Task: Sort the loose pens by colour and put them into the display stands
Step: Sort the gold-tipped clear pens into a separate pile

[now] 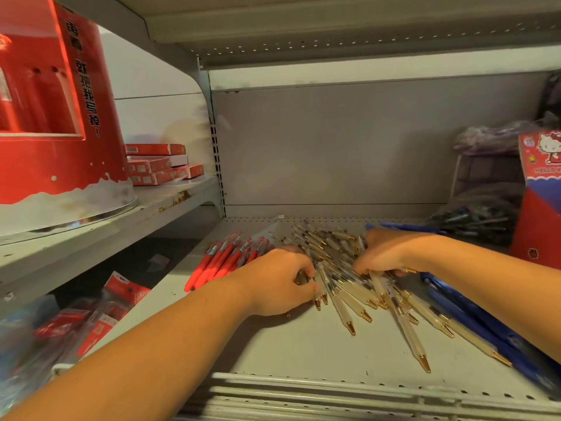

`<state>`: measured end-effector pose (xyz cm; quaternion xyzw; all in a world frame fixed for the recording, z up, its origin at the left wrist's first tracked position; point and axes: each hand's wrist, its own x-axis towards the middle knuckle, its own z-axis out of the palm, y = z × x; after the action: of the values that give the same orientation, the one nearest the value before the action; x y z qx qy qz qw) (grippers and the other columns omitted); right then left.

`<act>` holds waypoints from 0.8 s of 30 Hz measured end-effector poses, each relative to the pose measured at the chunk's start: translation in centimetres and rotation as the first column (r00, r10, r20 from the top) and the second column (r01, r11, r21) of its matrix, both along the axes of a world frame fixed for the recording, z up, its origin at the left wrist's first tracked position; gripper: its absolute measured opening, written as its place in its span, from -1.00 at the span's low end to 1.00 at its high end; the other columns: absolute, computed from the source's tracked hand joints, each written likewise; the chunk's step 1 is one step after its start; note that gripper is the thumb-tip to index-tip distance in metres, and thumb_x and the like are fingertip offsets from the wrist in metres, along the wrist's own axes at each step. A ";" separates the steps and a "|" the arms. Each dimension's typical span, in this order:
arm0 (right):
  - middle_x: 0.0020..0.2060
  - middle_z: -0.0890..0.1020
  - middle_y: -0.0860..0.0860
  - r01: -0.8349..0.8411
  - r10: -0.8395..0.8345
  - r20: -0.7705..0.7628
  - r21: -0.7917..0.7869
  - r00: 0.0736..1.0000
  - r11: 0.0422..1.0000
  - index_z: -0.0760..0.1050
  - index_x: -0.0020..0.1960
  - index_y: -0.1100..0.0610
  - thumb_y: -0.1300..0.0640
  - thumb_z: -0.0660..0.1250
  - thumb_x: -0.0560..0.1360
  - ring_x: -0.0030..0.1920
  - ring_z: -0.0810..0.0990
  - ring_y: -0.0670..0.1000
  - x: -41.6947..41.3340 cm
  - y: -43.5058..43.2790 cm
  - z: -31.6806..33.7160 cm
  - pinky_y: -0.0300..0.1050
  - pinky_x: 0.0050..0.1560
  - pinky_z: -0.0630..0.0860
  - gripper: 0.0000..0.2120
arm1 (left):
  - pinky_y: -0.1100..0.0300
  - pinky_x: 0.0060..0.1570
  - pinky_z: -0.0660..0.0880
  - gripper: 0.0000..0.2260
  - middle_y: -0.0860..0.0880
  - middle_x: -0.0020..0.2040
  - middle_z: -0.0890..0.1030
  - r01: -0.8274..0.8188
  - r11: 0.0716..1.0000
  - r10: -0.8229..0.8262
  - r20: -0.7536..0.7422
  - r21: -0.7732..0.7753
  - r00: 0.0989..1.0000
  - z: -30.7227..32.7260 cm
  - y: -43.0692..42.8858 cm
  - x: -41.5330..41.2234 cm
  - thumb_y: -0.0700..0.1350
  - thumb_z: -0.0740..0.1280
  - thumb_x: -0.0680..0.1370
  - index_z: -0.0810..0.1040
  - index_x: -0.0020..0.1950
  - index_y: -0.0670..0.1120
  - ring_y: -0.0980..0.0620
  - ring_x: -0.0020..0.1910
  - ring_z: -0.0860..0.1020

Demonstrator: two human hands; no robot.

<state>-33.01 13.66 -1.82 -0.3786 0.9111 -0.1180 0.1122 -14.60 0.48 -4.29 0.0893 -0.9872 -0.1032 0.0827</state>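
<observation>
Centrally, left hand [280, 282] fingers curled round gold-tipped pens [353, 305], right hand [385, 253] likewise, Hello Kitty box [540, 156].

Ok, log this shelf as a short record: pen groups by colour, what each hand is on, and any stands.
surface: grey metal shelf
red pens: grouped side by side, left of the heap
cream pens: gold-tipped, loose heap in the middle
blue pens: at the right, partly under the right forearm
left hand: fingers curled on cream pens at the heap's left side
right hand: grips cream pens at the heap's right side
red display stand: on the neighbouring shelf, upper left
</observation>
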 end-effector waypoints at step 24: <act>-0.40 0.53 0.04 -0.068 0.189 0.602 -0.217 0.776 0.974 0.50 -0.07 0.23 0.15 0.25 0.62 -0.48 0.43 -0.07 5.4 -3.8 1.9 -0.33 -0.54 0.39 -0.83 | 0.04 -0.20 0.57 -0.87 -0.01 -0.17 0.58 -0.136 0.954 0.173 -0.122 0.267 0.977 0.6 -0.5 0.4 -0.11 0.31 0.54 0.48 0.08 0.02 0.02 -0.19 0.58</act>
<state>-27.60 9.85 0.12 -0.3891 0.7809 -0.3106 0.3773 -14.21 -0.03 -3.66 0.1688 -0.9468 -0.2299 0.1491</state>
